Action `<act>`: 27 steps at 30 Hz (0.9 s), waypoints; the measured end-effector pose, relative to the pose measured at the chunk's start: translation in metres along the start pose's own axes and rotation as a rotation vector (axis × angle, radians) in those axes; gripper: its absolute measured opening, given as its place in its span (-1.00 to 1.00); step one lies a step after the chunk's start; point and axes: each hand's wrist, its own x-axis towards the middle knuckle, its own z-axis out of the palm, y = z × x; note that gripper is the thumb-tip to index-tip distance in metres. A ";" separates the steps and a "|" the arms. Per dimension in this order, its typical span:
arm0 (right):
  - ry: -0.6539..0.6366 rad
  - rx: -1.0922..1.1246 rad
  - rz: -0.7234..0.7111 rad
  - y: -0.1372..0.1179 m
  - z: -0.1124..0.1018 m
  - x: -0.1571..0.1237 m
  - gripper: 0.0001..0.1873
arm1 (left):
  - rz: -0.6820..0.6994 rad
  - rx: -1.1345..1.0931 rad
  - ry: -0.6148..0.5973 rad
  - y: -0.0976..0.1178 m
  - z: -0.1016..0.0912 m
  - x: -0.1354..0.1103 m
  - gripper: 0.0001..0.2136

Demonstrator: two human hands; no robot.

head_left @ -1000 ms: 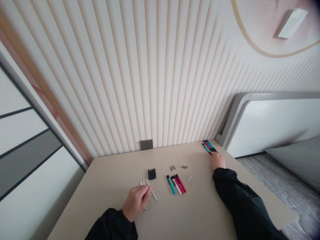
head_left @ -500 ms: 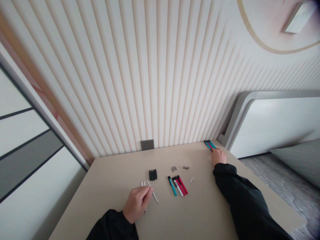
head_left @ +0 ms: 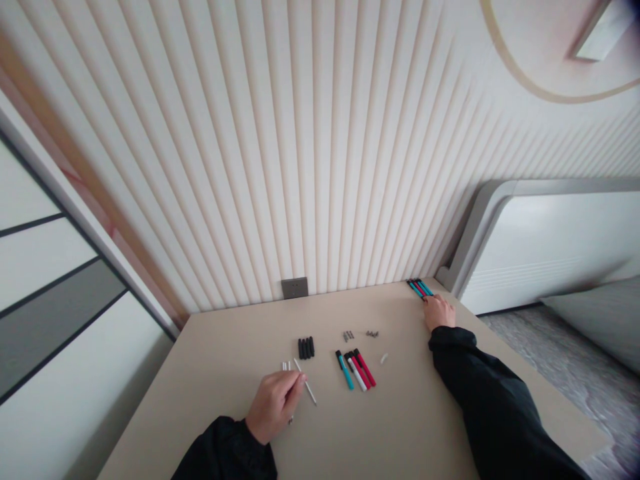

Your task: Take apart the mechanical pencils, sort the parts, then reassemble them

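My left hand [head_left: 274, 405] is closed in a pinch above the table, its fingertips at a thin white pen refill [head_left: 309, 389] that shows on both sides of them. Other white refills [head_left: 286, 365] lie partly hidden beneath this hand. At the far right corner, my right hand [head_left: 440, 312] has its fingers bent and together at the near end of a row of blue and red pens [head_left: 419, 288]; its fingertips are partly hidden. Between the hands lie a teal pen barrel [head_left: 345, 371], a white one [head_left: 357, 375] and red ones [head_left: 365, 369], all with black ends.
Several black grips [head_left: 306, 348] stand in a row behind my left hand. Small metal springs or tips [head_left: 348, 336] lie in two groups, with a small clear piece [head_left: 384, 359] nearby. A wall socket [head_left: 295, 287] sits behind the table [head_left: 240, 333]; a bed headboard [head_left: 550, 247] is right.
Almost nothing differs. My right hand has shifted very slightly to the right at the row of pens. My left hand stays in place at the refill.
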 end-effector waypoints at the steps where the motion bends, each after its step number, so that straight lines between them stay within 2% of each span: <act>1: -0.006 -0.002 0.003 0.000 0.000 0.001 -0.66 | 0.001 -0.004 0.002 0.000 0.000 0.000 -0.72; 10: -0.002 0.004 0.025 -0.005 -0.008 -0.002 -0.68 | 0.000 -0.020 0.008 0.002 -0.002 0.001 -0.71; 14: 0.054 0.023 0.023 -0.011 -0.020 -0.007 -0.69 | -0.029 -0.037 0.021 -0.003 -0.004 0.000 -0.72; 17: 0.112 0.058 -0.021 -0.027 -0.036 -0.021 -0.66 | -0.094 -0.036 0.068 -0.008 -0.007 0.001 -0.70; 19: 0.185 0.148 -0.124 -0.048 -0.050 -0.042 -0.66 | -0.127 -0.025 0.102 -0.011 -0.009 0.001 -0.67; 21: 0.228 0.288 -0.308 -0.078 -0.065 -0.075 -0.67 | -0.152 -0.023 0.144 -0.013 -0.009 0.002 -0.66; 24: 0.158 0.447 -0.643 -0.133 -0.082 -0.135 -0.69 | -0.178 -0.003 0.174 -0.014 -0.009 0.001 -0.68; 27: 0.067 0.471 -0.839 -0.184 -0.085 -0.186 -0.71 | -0.176 0.044 0.136 -0.013 -0.007 -0.002 -0.69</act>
